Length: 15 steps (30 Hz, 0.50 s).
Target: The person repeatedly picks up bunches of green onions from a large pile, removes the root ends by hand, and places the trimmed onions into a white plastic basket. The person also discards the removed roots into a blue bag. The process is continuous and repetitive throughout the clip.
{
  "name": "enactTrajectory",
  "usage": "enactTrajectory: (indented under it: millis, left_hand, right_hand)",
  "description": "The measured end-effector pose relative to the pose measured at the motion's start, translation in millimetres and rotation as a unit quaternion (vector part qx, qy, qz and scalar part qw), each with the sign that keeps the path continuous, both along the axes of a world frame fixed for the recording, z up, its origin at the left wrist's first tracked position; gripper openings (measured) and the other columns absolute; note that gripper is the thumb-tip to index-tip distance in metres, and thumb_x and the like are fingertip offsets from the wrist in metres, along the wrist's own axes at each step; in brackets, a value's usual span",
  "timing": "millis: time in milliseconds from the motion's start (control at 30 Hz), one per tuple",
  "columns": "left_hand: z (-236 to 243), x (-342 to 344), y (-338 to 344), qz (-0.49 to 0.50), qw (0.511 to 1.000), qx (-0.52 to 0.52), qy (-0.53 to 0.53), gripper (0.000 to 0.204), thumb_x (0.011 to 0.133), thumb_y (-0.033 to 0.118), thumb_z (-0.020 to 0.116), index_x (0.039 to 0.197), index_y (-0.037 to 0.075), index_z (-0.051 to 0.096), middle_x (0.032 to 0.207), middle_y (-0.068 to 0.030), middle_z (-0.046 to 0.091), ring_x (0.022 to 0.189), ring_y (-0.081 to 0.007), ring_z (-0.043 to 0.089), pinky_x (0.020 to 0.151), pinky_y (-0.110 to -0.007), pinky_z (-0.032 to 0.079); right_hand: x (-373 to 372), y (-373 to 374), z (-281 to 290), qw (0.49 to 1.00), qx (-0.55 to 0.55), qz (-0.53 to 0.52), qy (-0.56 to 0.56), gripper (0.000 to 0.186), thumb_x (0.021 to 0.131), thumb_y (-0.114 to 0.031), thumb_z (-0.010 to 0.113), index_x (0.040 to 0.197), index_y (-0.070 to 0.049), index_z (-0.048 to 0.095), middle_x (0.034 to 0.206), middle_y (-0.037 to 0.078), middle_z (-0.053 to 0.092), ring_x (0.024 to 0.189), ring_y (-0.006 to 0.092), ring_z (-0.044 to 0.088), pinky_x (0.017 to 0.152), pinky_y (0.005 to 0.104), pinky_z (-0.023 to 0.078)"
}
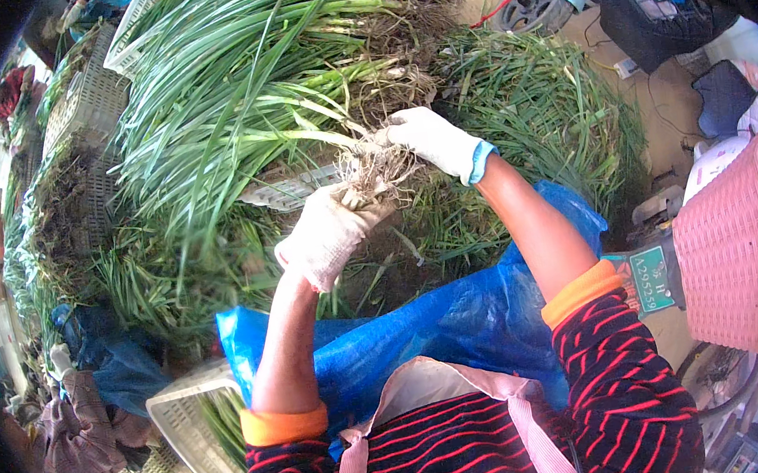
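Gripping a bunch of green onions (293, 125) by its tangled root end (376, 167), I keep the dirty roots toward me and the long leaves fanned away over the heaped pile (531, 100). My gloved left hand (328, 233) is clamped beneath the roots; my right hand (434, 141) pinches them from above, fingers closed.

Long green leafy stalk bundles (243, 84) piled on white slatted plastic crates (92, 96). Blue plastic sheet (462, 320) in front, below pile. Pink woven plastic basket (736, 245) right; another white crate (192, 432) lower left.
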<state>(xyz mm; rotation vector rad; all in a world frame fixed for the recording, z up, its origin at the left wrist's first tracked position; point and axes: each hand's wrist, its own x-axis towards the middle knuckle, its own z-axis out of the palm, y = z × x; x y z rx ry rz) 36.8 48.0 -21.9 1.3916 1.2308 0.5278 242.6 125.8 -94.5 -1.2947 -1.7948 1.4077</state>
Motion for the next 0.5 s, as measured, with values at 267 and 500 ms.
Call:
enactTrajectory:
  millis: [267, 500]
  left_hand:
    - [17.0, -20.1, 20.1, 0.199, 0.978, 0.040, -0.042, 0.016, 0.084, 0.016, 0.065, 0.091, 0.002, 0.070, 0.062, 0.0002, 0.058, 0.043, -0.0066, 0.044, 0.041, -0.023, 0.036]
    - [-20.0, -17.5, 24.0, 0.161, 0.983, 0.081, -0.030, 0.020, 0.083, 0.017, 0.066, 0.096, 0.001, 0.067, 0.067, -0.0010, 0.060, 0.047, -0.0072, 0.045, 0.042, -0.024, 0.037]
  right_hand:
    - [6.6, 1.4, 10.7, 0.999, 0.010, 0.047, 0.016, 0.034, 0.087, -0.026, 0.058, 0.103, 0.004, 0.065, 0.092, 0.014, 0.069, 0.087, 0.0157, 0.059, 0.081, 0.0319, 0.046]
    - [-9.4, -10.9, 16.7, 0.960, -0.205, -0.021, 0.192, 0.031, 0.087, -0.022, 0.059, 0.103, 0.003, 0.066, 0.094, 0.010, 0.068, 0.086, 0.0137, 0.060, 0.080, 0.0295, 0.048]
